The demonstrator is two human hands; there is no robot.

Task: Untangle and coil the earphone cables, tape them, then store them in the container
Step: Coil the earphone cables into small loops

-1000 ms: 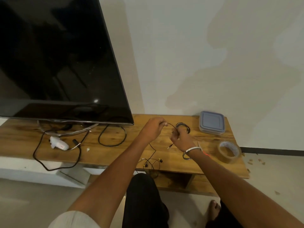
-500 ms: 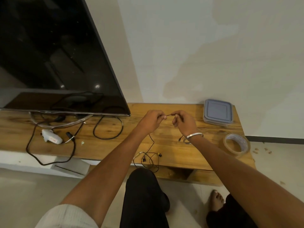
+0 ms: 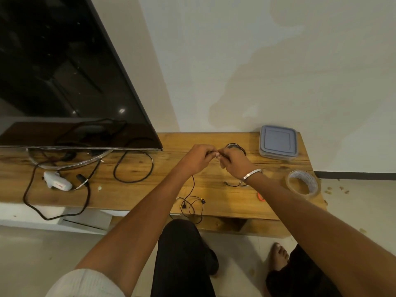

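Coiling is the step in hand, by the look of it; your left hand [image 3: 198, 157] and right hand [image 3: 233, 162] meet above the wooden bench [image 3: 214, 185], just left of the grey-lidded container [image 3: 278, 142], and both have their fingers curled in a pinch on the black earphone cable [image 3: 193, 185]. Above the right hand, on the side toward the container, a few finished loops [image 3: 235, 146] stand up; from under the left hand 1 strand drops away from the container to a loose tangle [image 3: 192, 205] at the bench's front edge, where the earbuds seem to lie, though they are too small to be sure; another short dark piece [image 3: 232, 185] shows under your right wrist, and whether it is the same cable I cannot tell.

So untangling looks only partly done, and taping and storing have not begun; the container sits shut, and the tape roll [image 3: 303, 185] lies in front of it, near the bench's right end.

Your next move, I judge, is to feed slack with the left hand while the right keeps the loops pinched; draw gently, since the hanging tangle may knot or snag on the bench edge; clear it before winding it in. Once the tail is coiled, you need 1 hand free for the tape.
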